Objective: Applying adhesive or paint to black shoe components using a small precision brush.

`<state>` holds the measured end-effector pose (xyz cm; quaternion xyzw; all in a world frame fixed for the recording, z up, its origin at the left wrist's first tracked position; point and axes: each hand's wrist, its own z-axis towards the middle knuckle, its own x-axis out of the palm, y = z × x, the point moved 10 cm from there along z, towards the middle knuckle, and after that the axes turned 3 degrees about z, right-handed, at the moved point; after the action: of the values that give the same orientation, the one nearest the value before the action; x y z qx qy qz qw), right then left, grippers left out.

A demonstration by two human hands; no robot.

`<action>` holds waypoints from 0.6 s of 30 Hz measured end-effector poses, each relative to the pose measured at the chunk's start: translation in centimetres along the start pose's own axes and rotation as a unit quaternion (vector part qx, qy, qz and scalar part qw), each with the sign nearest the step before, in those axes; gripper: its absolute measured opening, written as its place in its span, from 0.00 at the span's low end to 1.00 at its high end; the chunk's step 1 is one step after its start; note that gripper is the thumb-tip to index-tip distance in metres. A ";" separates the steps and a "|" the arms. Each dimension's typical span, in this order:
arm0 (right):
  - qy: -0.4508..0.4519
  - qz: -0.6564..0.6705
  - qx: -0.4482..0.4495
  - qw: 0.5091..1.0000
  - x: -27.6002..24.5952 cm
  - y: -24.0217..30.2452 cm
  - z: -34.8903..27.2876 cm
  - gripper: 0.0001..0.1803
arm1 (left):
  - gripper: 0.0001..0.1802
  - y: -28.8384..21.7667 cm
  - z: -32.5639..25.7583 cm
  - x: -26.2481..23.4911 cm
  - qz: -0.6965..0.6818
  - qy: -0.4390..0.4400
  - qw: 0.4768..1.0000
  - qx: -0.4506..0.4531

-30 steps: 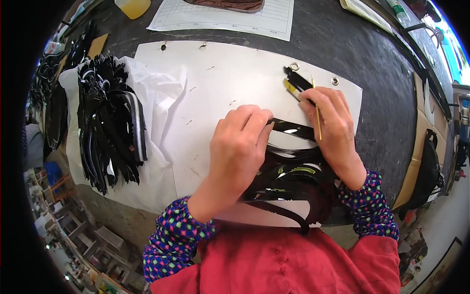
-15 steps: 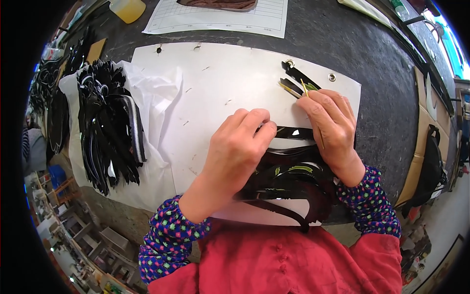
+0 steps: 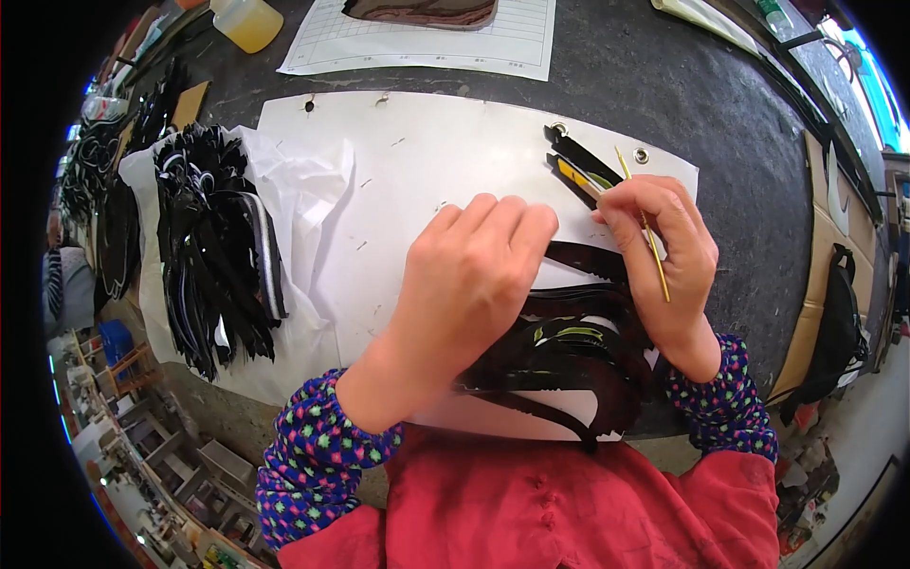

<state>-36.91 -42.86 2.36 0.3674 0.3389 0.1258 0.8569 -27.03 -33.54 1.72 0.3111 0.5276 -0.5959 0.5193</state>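
Note:
In my right hand (image 3: 668, 251) a thin yellow stick (image 3: 652, 242) is pinched, slanting across the fingers. My left hand (image 3: 479, 266) is closed, its fingertips beside the left end of a dark, glossy curved strip (image 3: 590, 258); whatever they hold, if anything, is hidden. Below both hands lies a pile of dark, shiny cut pieces (image 3: 569, 351), some with green patches. Just beyond my right fingertips are black strips (image 3: 580, 152) and a narrow yellow-and-black piece (image 3: 572, 174). All of this rests on a white board (image 3: 408, 171) with metal eyelets.
A bundle of black strips (image 3: 213, 256) lies on crumpled white paper (image 3: 308, 190) at left. More black strips (image 3: 114, 209) are further left. At the back stand a container of yellow liquid (image 3: 248, 27) and a printed sheet (image 3: 417, 52). Cardboard (image 3: 806, 266) lines the right.
My left hand has risen slightly and shifted right, away from the strip's end. My right hand has moved a little right, its yellow stick now showing more fully. The yellow-and-black piece shows more.

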 end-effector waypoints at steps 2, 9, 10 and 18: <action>0.032 0.020 0.043 0.998 0.8 -0.4 -0.4 0.09 | 0.04 1.2 0.1 0.8 -0.048 0.010 0.998 -0.045; 0.050 -0.110 -0.086 0.989 2.5 0.1 -2.0 0.16 | 0.11 4.5 -0.6 4.1 -0.248 0.182 0.914 -0.263; 0.069 -0.117 -0.066 0.989 2.9 -0.4 -2.2 0.19 | 0.11 4.5 -0.7 4.2 -0.248 0.183 0.914 -0.264; 0.007 -0.076 -0.029 0.997 1.6 -0.9 -1.7 0.16 | 0.11 3.9 -2.3 2.6 -0.278 0.010 0.937 -0.211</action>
<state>-36.91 -41.80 0.09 0.3145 0.3675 0.0728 0.8722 -24.43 -31.78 -2.41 0.0413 0.7120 -0.5879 0.3817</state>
